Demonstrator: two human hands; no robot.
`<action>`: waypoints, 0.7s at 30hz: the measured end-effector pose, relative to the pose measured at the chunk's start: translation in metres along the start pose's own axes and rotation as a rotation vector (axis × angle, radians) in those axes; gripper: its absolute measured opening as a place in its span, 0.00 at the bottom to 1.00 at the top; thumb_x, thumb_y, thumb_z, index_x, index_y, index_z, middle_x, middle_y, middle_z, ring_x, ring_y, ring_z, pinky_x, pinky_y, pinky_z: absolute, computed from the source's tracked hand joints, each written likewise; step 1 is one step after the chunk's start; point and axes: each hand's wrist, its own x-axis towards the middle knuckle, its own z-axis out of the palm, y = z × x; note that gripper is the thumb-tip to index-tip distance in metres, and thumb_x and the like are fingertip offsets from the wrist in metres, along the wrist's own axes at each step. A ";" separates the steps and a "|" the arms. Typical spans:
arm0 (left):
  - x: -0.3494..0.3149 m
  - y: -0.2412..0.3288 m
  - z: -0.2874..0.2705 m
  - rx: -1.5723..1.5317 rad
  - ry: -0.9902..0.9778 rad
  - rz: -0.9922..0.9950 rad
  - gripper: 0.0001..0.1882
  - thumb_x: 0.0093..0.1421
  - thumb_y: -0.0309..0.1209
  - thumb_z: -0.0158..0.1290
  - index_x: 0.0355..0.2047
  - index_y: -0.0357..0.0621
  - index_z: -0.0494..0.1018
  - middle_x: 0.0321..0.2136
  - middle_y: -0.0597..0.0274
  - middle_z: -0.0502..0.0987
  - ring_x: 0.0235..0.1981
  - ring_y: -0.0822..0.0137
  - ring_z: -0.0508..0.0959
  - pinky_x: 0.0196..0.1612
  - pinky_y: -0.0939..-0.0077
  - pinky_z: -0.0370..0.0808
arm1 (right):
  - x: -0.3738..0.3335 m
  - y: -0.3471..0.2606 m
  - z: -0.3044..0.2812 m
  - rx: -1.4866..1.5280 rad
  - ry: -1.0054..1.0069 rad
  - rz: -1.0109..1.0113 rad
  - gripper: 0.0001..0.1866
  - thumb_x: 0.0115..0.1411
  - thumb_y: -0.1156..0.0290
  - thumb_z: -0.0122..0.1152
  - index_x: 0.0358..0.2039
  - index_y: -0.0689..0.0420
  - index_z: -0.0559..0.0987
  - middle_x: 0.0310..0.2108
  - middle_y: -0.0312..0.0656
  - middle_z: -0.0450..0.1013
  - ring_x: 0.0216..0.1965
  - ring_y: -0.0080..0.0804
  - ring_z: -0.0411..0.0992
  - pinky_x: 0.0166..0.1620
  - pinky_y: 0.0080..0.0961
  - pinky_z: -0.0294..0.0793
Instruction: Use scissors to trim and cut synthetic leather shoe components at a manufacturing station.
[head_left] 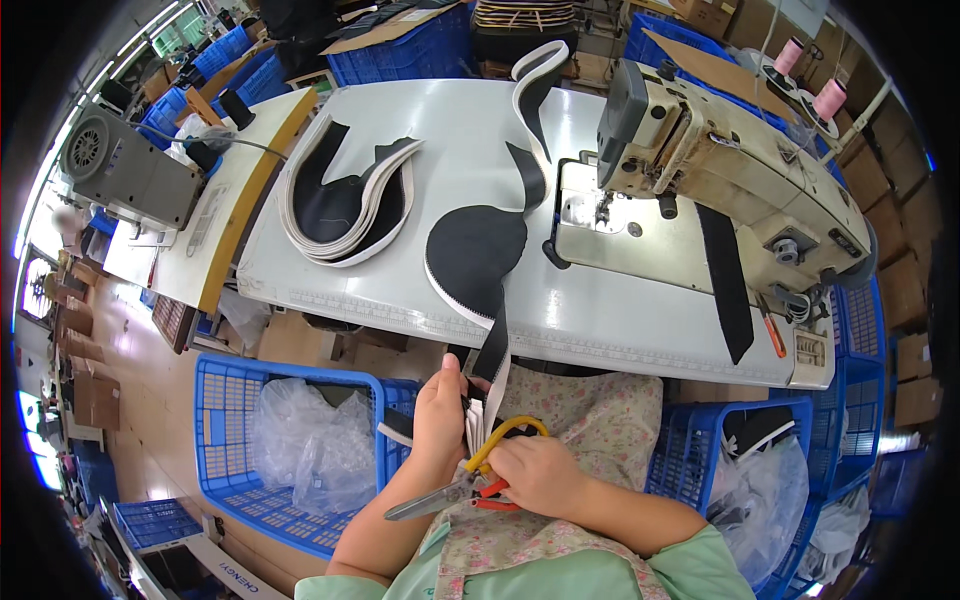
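In front of the sewing machine (pixel 720 150) and to its left, our left grip (pixel 440 408) is clenched around the black-and-white strips (pixel 477 425), perhaps to keep their layers together. Our right grip (pixel 538 475) grasps the scissors (pixel 458 487), whose blades point away from the machine, probably so they do not nick the strips. On the counter (pixel 450 120), left of the machine, the curved stack (pixel 335 215) lies apart, likely for easy reach.

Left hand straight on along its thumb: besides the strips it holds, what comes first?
Probably the front edge of the sewing table, just beyond the left hand; one view leaves their relative heights unclear.
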 end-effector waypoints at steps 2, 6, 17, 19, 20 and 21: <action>0.003 -0.004 -0.006 0.066 0.011 0.013 0.20 0.64 0.43 0.41 0.20 0.42 0.63 0.18 0.65 0.66 0.20 0.75 0.67 0.24 0.79 0.65 | 0.000 -0.001 -0.001 0.004 -0.023 0.004 0.14 0.40 0.72 0.61 0.27 0.57 0.66 0.23 0.40 0.66 0.25 0.35 0.69 0.26 0.27 0.68; -0.003 -0.002 -0.009 0.161 -0.047 0.036 0.18 0.65 0.43 0.40 0.24 0.42 0.64 0.18 0.67 0.65 0.22 0.76 0.67 0.26 0.81 0.66 | 0.005 -0.001 -0.018 0.043 0.010 0.050 0.15 0.39 0.74 0.62 0.31 0.56 0.71 0.23 0.39 0.67 0.23 0.37 0.69 0.25 0.30 0.68; -0.022 0.003 -0.015 0.235 -0.145 0.073 0.12 0.59 0.36 0.51 0.28 0.37 0.72 0.20 0.68 0.71 0.22 0.79 0.69 0.25 0.84 0.66 | 0.025 0.003 -0.059 0.298 -0.029 0.454 0.15 0.46 0.68 0.63 0.35 0.56 0.71 0.27 0.40 0.70 0.26 0.38 0.71 0.29 0.32 0.70; -0.022 0.006 -0.020 0.177 -0.132 0.091 0.13 0.59 0.36 0.51 0.28 0.38 0.72 0.19 0.68 0.71 0.21 0.80 0.68 0.25 0.85 0.65 | 0.010 0.013 -0.068 0.207 -0.110 0.472 0.23 0.42 0.59 0.68 0.34 0.57 0.72 0.24 0.40 0.70 0.26 0.38 0.71 0.29 0.31 0.70; -0.025 0.011 -0.018 0.214 -0.076 0.132 0.13 0.60 0.37 0.50 0.28 0.38 0.72 0.19 0.68 0.71 0.21 0.79 0.68 0.25 0.85 0.64 | 0.005 0.018 -0.079 0.247 -0.134 0.382 0.24 0.42 0.56 0.69 0.33 0.58 0.72 0.23 0.40 0.69 0.25 0.38 0.70 0.29 0.31 0.69; -0.029 0.012 -0.019 0.212 -0.066 0.131 0.13 0.60 0.37 0.50 0.28 0.38 0.72 0.19 0.68 0.71 0.21 0.79 0.68 0.25 0.85 0.64 | -0.002 0.024 -0.087 0.287 -0.157 0.290 0.25 0.42 0.53 0.69 0.32 0.58 0.72 0.22 0.41 0.68 0.25 0.38 0.69 0.29 0.30 0.68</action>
